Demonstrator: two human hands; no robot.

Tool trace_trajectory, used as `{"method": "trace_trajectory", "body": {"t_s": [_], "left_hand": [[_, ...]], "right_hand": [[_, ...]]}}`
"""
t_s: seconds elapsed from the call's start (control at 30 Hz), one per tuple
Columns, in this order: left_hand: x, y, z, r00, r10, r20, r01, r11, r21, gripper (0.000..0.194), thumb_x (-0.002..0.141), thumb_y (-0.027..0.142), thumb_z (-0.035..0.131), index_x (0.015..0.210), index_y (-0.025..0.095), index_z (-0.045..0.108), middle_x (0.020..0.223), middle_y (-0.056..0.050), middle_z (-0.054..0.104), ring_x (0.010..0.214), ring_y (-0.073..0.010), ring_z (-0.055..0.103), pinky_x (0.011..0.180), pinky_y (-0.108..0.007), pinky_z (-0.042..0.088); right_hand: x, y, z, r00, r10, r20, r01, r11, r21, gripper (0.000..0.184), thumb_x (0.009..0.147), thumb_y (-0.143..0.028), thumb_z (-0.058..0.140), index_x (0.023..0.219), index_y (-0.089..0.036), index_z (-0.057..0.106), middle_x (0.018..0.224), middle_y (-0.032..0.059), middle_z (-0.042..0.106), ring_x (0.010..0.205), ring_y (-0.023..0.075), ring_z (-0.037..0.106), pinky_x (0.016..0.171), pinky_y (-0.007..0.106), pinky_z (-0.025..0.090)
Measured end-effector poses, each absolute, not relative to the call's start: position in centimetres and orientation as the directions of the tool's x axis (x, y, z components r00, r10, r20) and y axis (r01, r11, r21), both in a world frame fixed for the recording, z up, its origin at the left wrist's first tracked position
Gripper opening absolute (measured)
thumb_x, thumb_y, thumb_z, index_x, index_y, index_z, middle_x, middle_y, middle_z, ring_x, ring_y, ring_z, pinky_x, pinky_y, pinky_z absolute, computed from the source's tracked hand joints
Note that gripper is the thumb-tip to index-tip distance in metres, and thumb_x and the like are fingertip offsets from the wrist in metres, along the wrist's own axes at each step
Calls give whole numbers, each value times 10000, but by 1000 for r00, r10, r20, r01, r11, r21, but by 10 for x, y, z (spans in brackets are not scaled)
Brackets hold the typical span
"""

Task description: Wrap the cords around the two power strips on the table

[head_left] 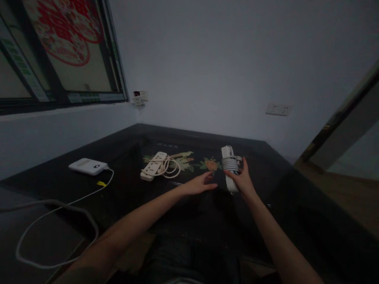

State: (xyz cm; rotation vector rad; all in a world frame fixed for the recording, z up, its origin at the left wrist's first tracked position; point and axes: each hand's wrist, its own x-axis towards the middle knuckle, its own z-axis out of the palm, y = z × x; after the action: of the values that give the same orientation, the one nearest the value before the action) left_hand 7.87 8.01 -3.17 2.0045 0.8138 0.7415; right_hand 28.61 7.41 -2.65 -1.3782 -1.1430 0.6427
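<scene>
My right hand [242, 179] grips a white power strip [229, 165] that has its grey cable wound round its middle; the strip lies lengthwise on the black table [124, 193]. My left hand [200, 184] hovers just left of it, fingers stretched out flat and holding nothing. A second, cream power strip [154, 165] with a loose coil of cable lies further left on the table, near a flower pattern [211, 164] in the tabletop.
A white flat device [88, 166] with a white cable [59, 205] trailing off the table sits at the left. Wall sockets [277, 109] are on the back wall and in the corner [139, 97]. A window [59, 51] is at upper left, a doorway at right.
</scene>
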Motion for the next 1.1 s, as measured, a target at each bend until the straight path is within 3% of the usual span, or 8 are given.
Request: {"method": "trace_trajectory", "body": {"t_s": [0.07, 0.1, 0.23, 0.43, 0.57, 0.67, 0.8, 1.1], "left_hand": [[95, 74, -41, 652, 733, 192, 167, -386, 907, 780, 752, 357, 696, 1397, 122, 324, 1218, -190, 594, 1070, -239, 605, 939, -400, 454], [98, 72, -45, 622, 753, 215, -11, -267, 964, 835, 674, 338, 768, 1367, 111, 361, 1238, -203, 573, 1095, -263, 585, 966, -421, 429], [93, 73, -52, 410, 876, 255, -297, -136, 945, 747, 658, 383, 771, 1269, 136, 422, 1306, -179, 508, 1190, -277, 501, 1029, -421, 357], [80, 73, -42, 585, 811, 9, -323, 223, 920, 643, 619, 296, 791, 1155, 171, 459, 1005, -82, 638, 814, -197, 635, 716, -331, 509], [80, 65, -36, 697, 707, -118, -253, 396, 883, 587, 676, 340, 745, 1155, 179, 445, 872, -59, 636, 677, -165, 621, 551, -263, 490], [78, 65, -34, 714, 683, -154, -202, 411, 889, 623, 661, 348, 759, 1174, 183, 445, 863, -47, 629, 662, -152, 609, 531, -236, 467], [76, 70, -32, 693, 698, -178, -147, 379, 914, 652, 674, 340, 747, 1229, 181, 444, 857, -38, 637, 704, -154, 602, 608, -251, 459], [67, 89, -27, 643, 759, -97, -50, 168, 984, 650, 670, 379, 737, 1224, 161, 474, 1112, -90, 608, 971, -225, 568, 843, -352, 436]], "right_hand": [[251, 66, -29, 347, 895, 280, 166, 235, -958, 1158, 567, -413, 782, 1476, -234, 88, 1293, 171, 486, 1129, 305, 541, 918, 473, 446], [236, 62, -32, 311, 897, 313, 126, 288, -949, 1107, 606, -404, 761, 1472, -258, 87, 1317, 158, 465, 1150, 289, 528, 934, 470, 442], [207, 50, -42, 181, 884, 431, 74, 424, -902, 831, 752, -363, 662, 1436, -311, 192, 1375, 120, 395, 1261, 249, 431, 1002, 455, 406], [245, 62, -27, 196, 838, 509, 195, 475, -858, 393, 785, -355, 635, 1167, -295, 565, 1376, 78, 376, 1300, 274, 378, 977, 455, 449], [265, 67, -20, 189, 854, 484, 169, 457, -873, 262, 739, -326, 690, 991, -263, 663, 1451, 75, 289, 1311, 310, 368, 974, 467, 453], [269, 68, -20, 166, 861, 481, 121, 466, -877, 216, 753, -302, 685, 964, -259, 664, 1504, 59, 213, 1331, 312, 346, 1018, 488, 402], [272, 67, -21, 136, 864, 484, 135, 468, -873, 188, 749, -266, 696, 930, -251, 645, 1471, 80, 283, 1349, 304, 317, 1005, 486, 411], [279, 64, -19, 119, 848, 516, 248, 478, -842, 256, 762, -244, 691, 1012, -262, 644, 1449, 92, 340, 1351, 294, 319, 1053, 521, 331]]}}
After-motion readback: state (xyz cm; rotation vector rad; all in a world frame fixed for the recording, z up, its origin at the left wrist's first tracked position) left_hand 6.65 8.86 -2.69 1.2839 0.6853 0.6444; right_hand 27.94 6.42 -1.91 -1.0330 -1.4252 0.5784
